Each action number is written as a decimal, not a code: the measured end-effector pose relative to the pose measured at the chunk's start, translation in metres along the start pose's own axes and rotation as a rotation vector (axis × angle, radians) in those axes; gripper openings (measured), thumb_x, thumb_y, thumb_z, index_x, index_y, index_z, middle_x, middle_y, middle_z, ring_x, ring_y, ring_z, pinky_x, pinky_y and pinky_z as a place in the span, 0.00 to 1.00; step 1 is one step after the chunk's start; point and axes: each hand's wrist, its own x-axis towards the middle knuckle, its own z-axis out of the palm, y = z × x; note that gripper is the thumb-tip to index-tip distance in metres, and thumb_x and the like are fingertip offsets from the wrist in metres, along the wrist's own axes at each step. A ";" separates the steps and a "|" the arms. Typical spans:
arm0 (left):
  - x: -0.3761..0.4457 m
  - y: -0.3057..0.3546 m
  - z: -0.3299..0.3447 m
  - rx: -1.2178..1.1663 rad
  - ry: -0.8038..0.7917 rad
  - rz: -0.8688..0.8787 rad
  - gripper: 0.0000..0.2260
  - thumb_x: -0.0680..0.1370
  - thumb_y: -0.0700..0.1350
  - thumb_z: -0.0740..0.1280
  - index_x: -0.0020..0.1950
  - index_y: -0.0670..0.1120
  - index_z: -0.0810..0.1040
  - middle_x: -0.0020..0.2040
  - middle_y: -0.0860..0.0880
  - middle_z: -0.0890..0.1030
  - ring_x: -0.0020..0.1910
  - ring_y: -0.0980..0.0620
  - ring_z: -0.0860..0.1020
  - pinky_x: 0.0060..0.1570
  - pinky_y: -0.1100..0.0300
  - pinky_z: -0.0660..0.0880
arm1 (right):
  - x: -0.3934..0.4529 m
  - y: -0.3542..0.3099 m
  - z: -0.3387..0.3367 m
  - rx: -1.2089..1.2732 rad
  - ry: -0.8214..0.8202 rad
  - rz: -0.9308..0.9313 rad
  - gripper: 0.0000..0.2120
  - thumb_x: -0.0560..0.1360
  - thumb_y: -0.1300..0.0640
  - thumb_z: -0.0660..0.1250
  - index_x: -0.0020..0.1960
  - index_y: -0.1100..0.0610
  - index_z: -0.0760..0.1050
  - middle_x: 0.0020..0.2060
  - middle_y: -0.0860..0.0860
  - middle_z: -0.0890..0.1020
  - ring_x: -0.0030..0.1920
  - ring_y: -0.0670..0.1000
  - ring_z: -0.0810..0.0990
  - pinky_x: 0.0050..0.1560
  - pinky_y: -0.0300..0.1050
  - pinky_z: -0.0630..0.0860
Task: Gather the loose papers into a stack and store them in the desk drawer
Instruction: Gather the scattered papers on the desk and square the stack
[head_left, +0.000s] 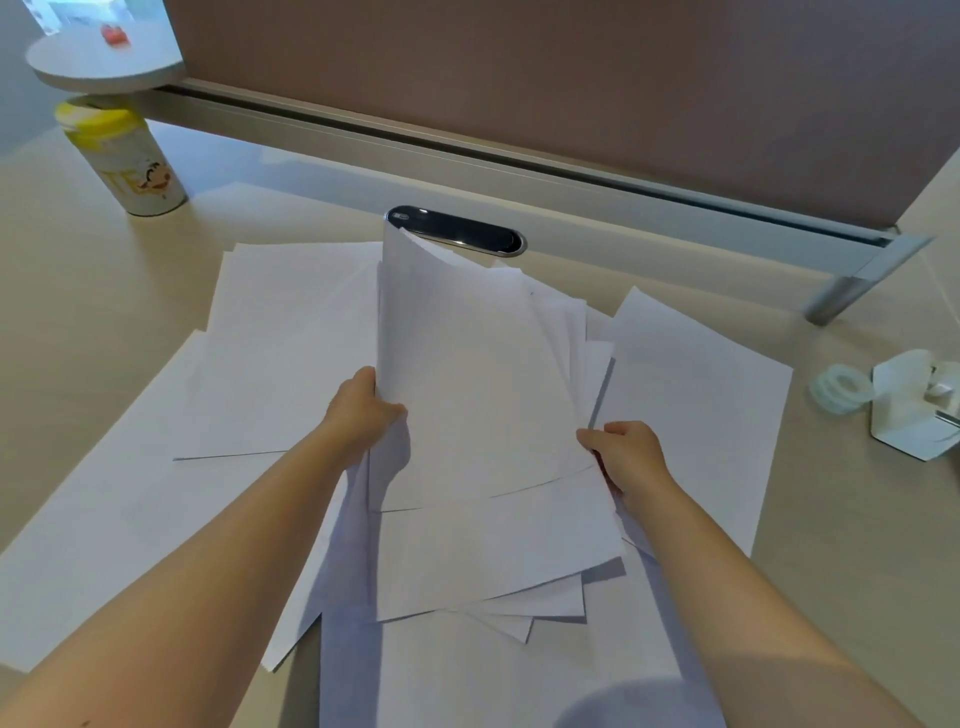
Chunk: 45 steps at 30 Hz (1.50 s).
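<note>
Papers (483, 415) are gathered into an uneven bundle held over the middle of the counter (78, 322), their edges fanned out and not yet squared, the far end curling upward. The left hand (363, 410) is closed on the bundle's left edge, thumb on top of the sheets and fingers hidden beneath. The right hand (628, 449) grips the right edge the same way, fingers curled around it. More loose sheets (291, 338) lie flat on the counter under and beside the bundle, on both sides. A yellow-lidded canister (122, 156) stands far left; a tape dispenser (914, 405) sits at the right.
</note>
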 end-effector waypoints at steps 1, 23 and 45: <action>-0.002 0.000 -0.001 -0.010 -0.033 0.016 0.13 0.74 0.38 0.64 0.57 0.41 0.69 0.54 0.42 0.74 0.51 0.43 0.72 0.49 0.52 0.72 | 0.001 -0.001 0.001 -0.006 -0.037 0.020 0.13 0.72 0.62 0.67 0.55 0.64 0.75 0.45 0.58 0.76 0.44 0.54 0.73 0.52 0.47 0.73; 0.006 -0.034 -0.040 0.413 0.151 0.122 0.16 0.79 0.50 0.52 0.50 0.43 0.75 0.52 0.41 0.81 0.51 0.41 0.75 0.47 0.54 0.68 | 0.012 -0.021 0.054 -0.093 0.065 -0.005 0.15 0.76 0.64 0.59 0.62 0.67 0.66 0.36 0.52 0.70 0.44 0.54 0.72 0.44 0.42 0.68; 0.049 -0.045 -0.087 0.044 0.139 -0.051 0.09 0.77 0.48 0.60 0.44 0.43 0.64 0.42 0.45 0.69 0.65 0.39 0.66 0.53 0.51 0.65 | 0.010 -0.067 0.107 -0.003 -0.049 -0.003 0.16 0.74 0.71 0.59 0.61 0.70 0.70 0.56 0.63 0.78 0.56 0.61 0.77 0.58 0.40 0.73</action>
